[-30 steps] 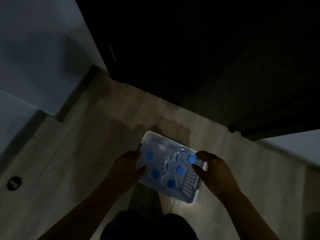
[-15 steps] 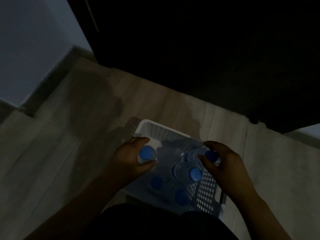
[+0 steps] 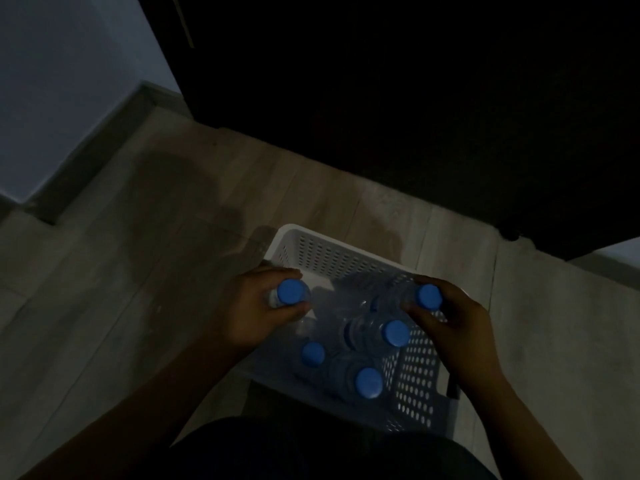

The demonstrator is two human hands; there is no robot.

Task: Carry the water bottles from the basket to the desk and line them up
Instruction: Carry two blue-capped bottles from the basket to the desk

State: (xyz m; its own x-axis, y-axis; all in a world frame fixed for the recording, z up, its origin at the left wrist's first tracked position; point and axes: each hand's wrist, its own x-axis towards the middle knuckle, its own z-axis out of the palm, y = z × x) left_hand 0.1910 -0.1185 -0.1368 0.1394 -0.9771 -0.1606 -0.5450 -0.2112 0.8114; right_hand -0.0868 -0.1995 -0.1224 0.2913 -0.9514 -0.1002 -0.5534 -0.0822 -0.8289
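1. Clear plastic water bottles (image 3: 394,333) with round blue caps — three stand in the white perforated basket (image 3: 332,239) on the plank floor (image 3: 138,271).
2. The left hand (image 3: 256,313) curls round a fourth bottle (image 3: 290,292) at the basket's left rim.
3. The right hand (image 3: 457,320) grips a fifth bottle (image 3: 428,296) inside.

Home room — plank floor (image 3: 131,306), skirting (image 3: 100,147), dark furniture (image 3: 415,98).

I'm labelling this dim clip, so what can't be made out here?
Head view:
- The desk: not identifiable; the dark mass up top is unreadable.
- Labels, water levels: too dim.
- Body of the left bottle: hidden by the left hand.
- Neck of the right bottle: hidden by the right hand.
- Near rim of the basket: covered by dark clothing.
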